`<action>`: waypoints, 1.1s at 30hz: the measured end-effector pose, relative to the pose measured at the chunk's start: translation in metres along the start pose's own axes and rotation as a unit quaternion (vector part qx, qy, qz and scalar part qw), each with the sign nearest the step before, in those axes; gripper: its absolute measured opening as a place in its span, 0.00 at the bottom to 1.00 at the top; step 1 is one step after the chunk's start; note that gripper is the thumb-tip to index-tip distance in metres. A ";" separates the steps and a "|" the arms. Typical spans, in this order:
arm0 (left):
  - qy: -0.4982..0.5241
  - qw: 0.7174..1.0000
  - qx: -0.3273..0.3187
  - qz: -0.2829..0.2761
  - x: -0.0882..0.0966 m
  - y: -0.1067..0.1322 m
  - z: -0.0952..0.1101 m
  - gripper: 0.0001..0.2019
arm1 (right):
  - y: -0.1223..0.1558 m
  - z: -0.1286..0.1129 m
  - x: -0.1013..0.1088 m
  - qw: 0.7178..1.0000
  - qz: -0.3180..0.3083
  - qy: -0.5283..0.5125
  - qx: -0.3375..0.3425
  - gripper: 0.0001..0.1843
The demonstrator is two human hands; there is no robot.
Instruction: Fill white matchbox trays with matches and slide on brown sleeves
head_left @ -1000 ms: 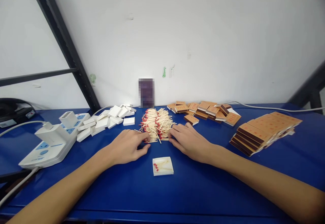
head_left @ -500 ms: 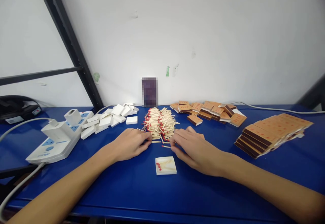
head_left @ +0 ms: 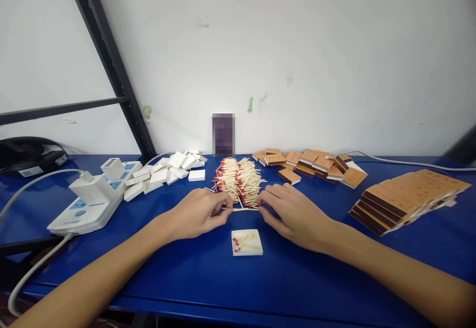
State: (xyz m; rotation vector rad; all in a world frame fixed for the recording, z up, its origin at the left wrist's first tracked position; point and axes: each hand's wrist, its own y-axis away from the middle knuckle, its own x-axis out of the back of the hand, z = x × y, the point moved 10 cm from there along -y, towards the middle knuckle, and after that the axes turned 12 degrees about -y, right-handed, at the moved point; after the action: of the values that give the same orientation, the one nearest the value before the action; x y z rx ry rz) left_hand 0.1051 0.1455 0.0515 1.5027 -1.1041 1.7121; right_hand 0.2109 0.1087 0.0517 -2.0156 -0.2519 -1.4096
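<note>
A pile of red-tipped matches (head_left: 238,179) lies on the blue table (head_left: 305,273) in the middle. My left hand (head_left: 199,212) rests at the pile's near left edge, fingers curled and pinching the ends of a few matches. My right hand (head_left: 293,213) sits at the near right edge, fingertips pressed on the same small bundle of matches (head_left: 243,208). Between my wrists, nearer to me, lies a small white matchbox tray (head_left: 247,242) holding a few matches.
Several white inner trays (head_left: 174,167) lie at back left. Brown matchbox sleeves are heaped at back right (head_left: 312,163) and stacked at far right (head_left: 405,194). A white power strip with a plug (head_left: 91,196) and cables sits left. A black frame post stands behind.
Both hands have closed in on a few matches at the pile's near edge, now held between the fingertips. The view has shifted slightly left.
</note>
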 end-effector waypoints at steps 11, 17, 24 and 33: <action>0.079 0.995 -0.018 -0.060 -0.008 0.002 0.020 0.06 | -0.008 0.008 -0.025 0.996 -0.073 0.043 -0.014 0.11; -0.118 0.992 0.028 -0.028 -0.005 0.000 -0.013 0.08 | -0.004 -0.009 0.000 1.000 -0.007 -0.009 0.012 0.09; -0.139 0.989 -0.001 -0.059 -0.012 0.002 -0.014 0.07 | 0.008 -0.039 0.004 0.994 -0.017 -0.094 0.047 0.05; -0.005 0.999 -0.003 -0.046 -0.001 0.003 -0.005 0.08 | -0.001 0.013 -0.004 0.999 -0.015 0.026 -0.022 0.07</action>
State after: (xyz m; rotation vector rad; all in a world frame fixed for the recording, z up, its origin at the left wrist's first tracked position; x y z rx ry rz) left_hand 0.1009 0.1485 0.0495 1.5344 -1.0283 1.6389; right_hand 0.2190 0.1182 0.0457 -2.0149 -0.2316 -1.4950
